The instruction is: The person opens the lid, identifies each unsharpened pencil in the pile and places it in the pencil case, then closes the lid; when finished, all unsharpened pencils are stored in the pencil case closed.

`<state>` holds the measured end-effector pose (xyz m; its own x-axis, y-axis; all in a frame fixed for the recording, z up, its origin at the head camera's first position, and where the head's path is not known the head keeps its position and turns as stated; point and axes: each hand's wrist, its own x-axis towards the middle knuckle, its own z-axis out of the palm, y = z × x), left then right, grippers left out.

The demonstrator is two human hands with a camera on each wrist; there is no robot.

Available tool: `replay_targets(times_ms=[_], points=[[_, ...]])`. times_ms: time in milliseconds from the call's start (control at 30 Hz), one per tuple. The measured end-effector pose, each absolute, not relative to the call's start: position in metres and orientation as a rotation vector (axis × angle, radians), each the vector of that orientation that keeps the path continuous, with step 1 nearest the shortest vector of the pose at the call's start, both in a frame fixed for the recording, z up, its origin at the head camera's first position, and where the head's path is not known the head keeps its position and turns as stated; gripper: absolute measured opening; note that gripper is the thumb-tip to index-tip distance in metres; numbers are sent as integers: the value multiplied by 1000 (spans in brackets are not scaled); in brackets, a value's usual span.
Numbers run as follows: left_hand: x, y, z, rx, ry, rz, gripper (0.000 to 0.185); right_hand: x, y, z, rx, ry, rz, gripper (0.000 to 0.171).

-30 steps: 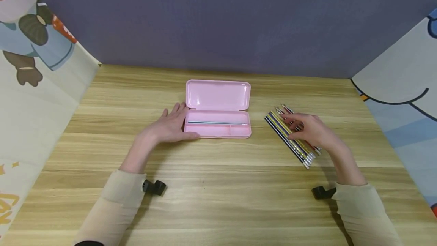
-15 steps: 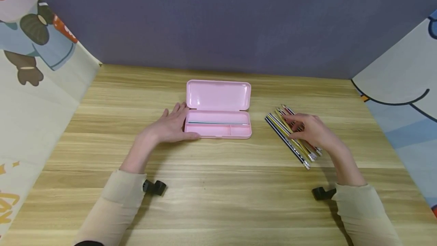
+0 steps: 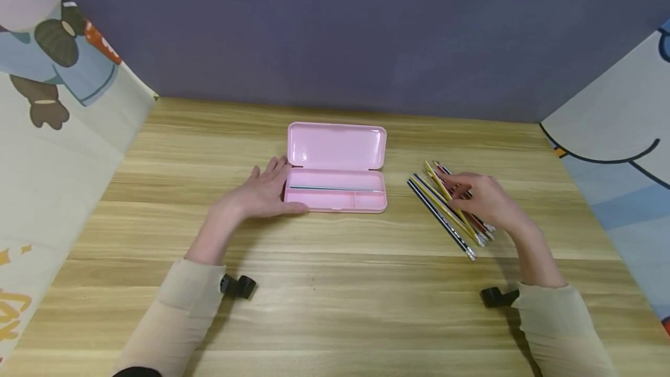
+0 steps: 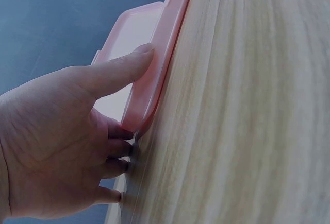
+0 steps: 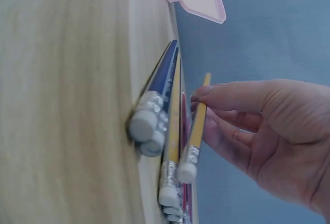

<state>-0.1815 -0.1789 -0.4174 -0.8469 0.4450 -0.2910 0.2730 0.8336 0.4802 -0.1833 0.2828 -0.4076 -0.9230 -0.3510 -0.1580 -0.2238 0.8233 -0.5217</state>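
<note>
Inside the open pink case (image 3: 335, 191) lies one pencil (image 3: 335, 188).

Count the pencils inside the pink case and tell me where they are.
1 shows: a single pencil lies lengthwise in the long back compartment of the open pink case. The small front compartments look bare. The other pencils lie on the table under the right hand.

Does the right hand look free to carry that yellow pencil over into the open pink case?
Probably yes. The right hand pinches the yellow pencil, and the pink case lies open with bare table between.
</note>
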Motion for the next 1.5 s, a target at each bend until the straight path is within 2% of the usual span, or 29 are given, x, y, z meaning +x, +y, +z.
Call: replay_targets(times_ms=[300,700,1067,1500], points=[[-182,-174,-418,547,2615,596,114,-188,266,-398,-497,2938,-889,52],[-184,-172,-417,534,2627,578,116,-220,164,-379,-680,2843,-1379,46],[-186,-170,-418,548,2630,566,115,-230,109,-389,-957,2766,-1185,28],[-182,-177,-417,507,2628,580,116,-229,87,-408,-1091,2759,-738,32]])
